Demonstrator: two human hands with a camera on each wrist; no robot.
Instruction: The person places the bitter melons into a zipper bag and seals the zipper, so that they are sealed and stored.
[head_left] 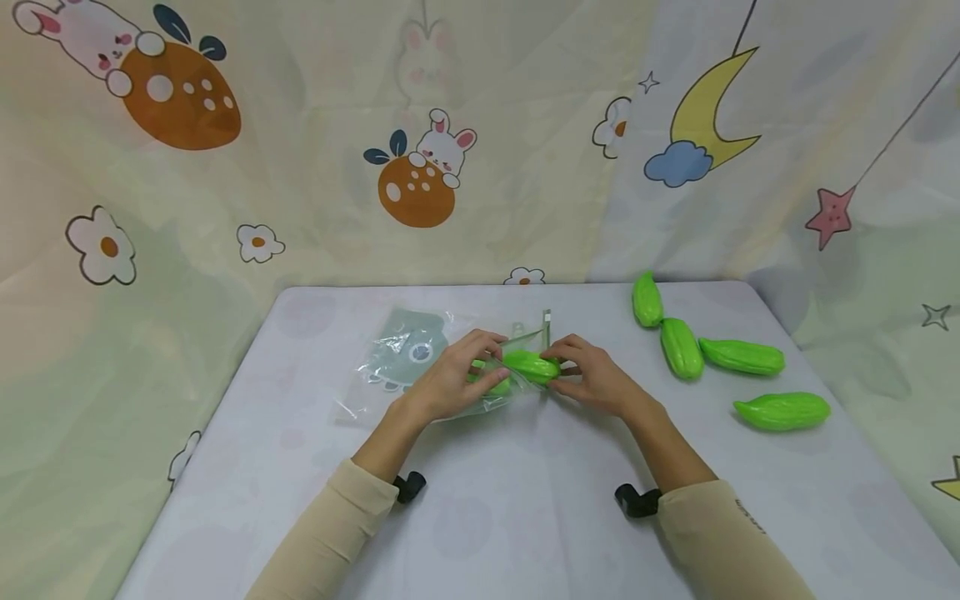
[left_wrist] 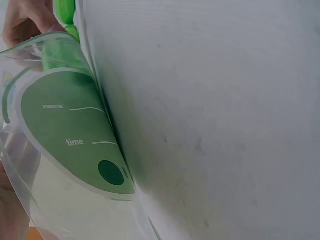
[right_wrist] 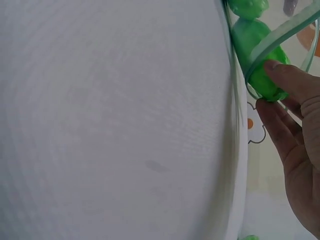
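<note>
A clear zip bag (head_left: 408,340) printed with a grey-green animal figure lies in the middle of the table. My left hand (head_left: 459,379) grips the bag near its mouth, fingers on top and thumb toward the front. With thumb and fingers, my right hand (head_left: 596,379) pinches the end of a bright green toy bitter melon (head_left: 531,365) that lies in the bag's opening. Another green bitter melon (head_left: 498,385) shows through the plastic, partly hidden by my left hand. In the left wrist view, the bag's green label (left_wrist: 70,130) reads "name" and "time".
Several more green bitter melons lie loose on the right: one at the back edge (head_left: 647,300), one touching it (head_left: 682,350), one sideways (head_left: 742,357) and one nearer the right edge (head_left: 782,412). A patterned cloth (head_left: 525,167) hangs behind the white table (head_left: 510,533).
</note>
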